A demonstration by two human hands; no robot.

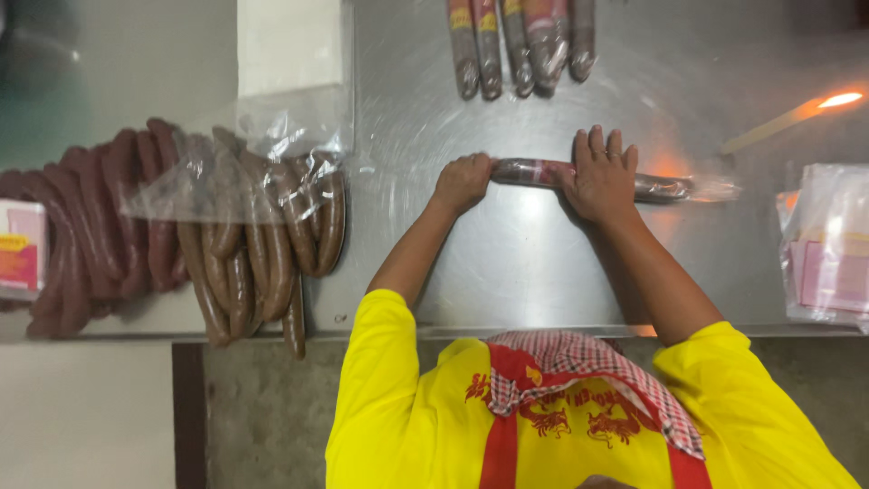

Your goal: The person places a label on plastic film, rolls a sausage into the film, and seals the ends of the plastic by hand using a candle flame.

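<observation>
On the steel surface [507, 272], a plastic-wrapped sausage [543, 172] lay crosswise. The left hand [462, 181] clenched its near end in a closed grip, while the right hand [602, 177] pressed flat, fingers spread, on its middle. Beyond it lay finished wrapped sausages [520, 45]. Uneven pressure could likely wrinkle or split the loose wrap.
</observation>
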